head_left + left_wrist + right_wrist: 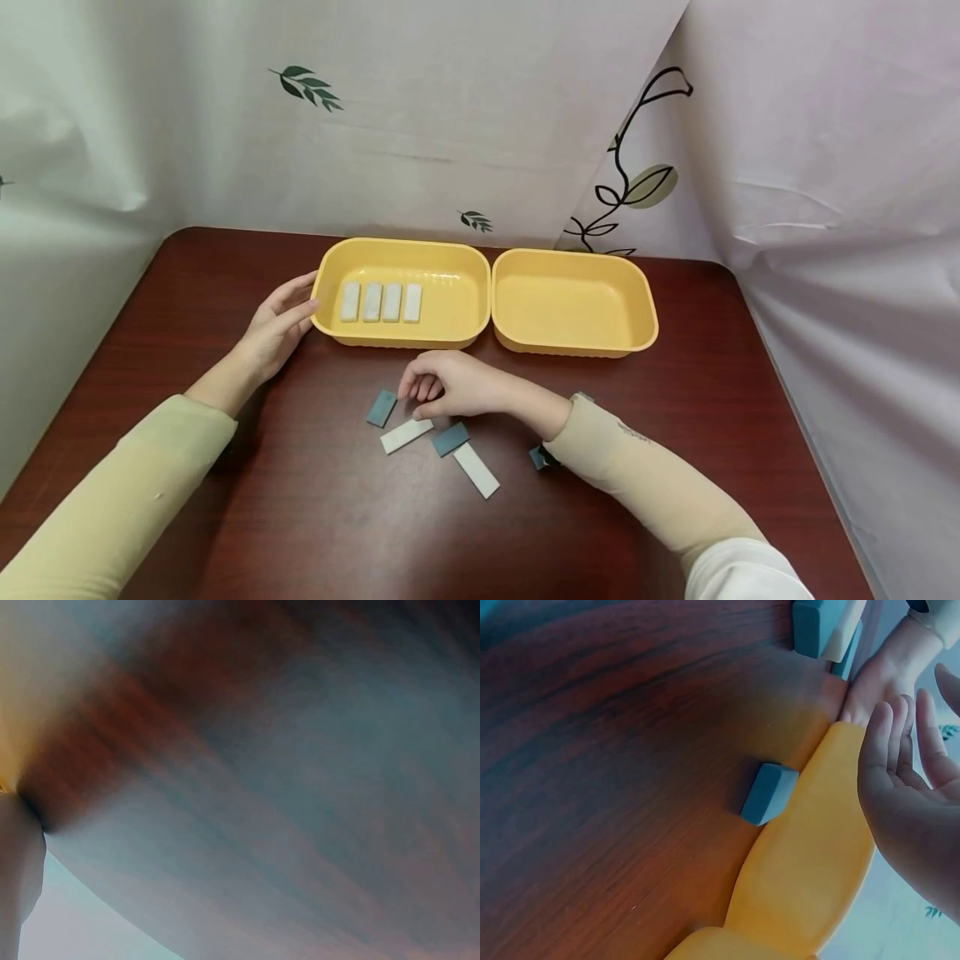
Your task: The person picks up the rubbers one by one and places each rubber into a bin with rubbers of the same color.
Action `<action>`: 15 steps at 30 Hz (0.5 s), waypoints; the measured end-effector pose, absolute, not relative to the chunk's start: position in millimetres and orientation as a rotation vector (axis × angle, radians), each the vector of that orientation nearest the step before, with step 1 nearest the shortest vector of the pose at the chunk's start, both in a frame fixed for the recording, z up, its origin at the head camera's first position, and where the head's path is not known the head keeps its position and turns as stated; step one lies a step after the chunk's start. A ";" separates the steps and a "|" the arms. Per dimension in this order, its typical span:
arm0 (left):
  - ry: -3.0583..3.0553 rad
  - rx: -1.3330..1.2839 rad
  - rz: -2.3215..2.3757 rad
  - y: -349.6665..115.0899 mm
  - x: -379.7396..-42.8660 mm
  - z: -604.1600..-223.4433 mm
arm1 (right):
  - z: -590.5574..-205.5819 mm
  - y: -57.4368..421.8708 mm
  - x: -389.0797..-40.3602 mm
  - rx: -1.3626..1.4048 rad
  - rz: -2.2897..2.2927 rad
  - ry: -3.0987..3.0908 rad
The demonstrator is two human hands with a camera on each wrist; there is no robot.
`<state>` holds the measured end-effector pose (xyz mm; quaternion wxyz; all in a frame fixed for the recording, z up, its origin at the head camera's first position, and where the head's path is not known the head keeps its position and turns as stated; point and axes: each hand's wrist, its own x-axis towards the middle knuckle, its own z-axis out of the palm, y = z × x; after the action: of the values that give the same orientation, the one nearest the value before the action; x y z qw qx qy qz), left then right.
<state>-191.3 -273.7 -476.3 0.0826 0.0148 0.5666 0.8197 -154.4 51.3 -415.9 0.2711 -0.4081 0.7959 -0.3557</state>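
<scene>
My left hand [277, 325] rests against the left end of the left yellow tray [450, 340], thumb touching its rim. Several white rectangular blocks [372, 302] stand in a row inside that tray. In front of the trays, my right hand [461, 385] hovers over the table with loosely bent fingers, holding nothing. Close below it lie a teal block [382, 408], a white block [407, 435], a second teal block [451, 439] and another white one [476, 472]. The right wrist view shows the relaxed right hand [915, 780] with empty fingertips.
A right yellow tray [573, 343] stands against the left one, nothing inside it. Another teal block [538, 457] is partly covered by the right forearm. A patterned white curtain [420, 125] hangs behind the dark red table [315, 517]. The left wrist view is mostly blurred.
</scene>
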 end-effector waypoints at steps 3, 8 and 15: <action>1.698 0.048 2.445 -273.6 -191.0 -475.5 | -416.9 48.7 -153.8 -1.125 -0.916 2.142; 1.698 0.052 2.439 -273.6 -190.5 -475.0 | -419.1 44.3 -153.6 -1.166 -0.848 2.127; 1.704 0.051 2.433 -273.2 -190.0 -475.1 | -424.6 37.1 -155.6 -1.197 -0.742 2.116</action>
<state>-190.0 -273.2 -475.1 0.0852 0.0173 0.5715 0.8160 -155.6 37.1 -424.6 0.2954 -0.4499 0.7953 -0.2788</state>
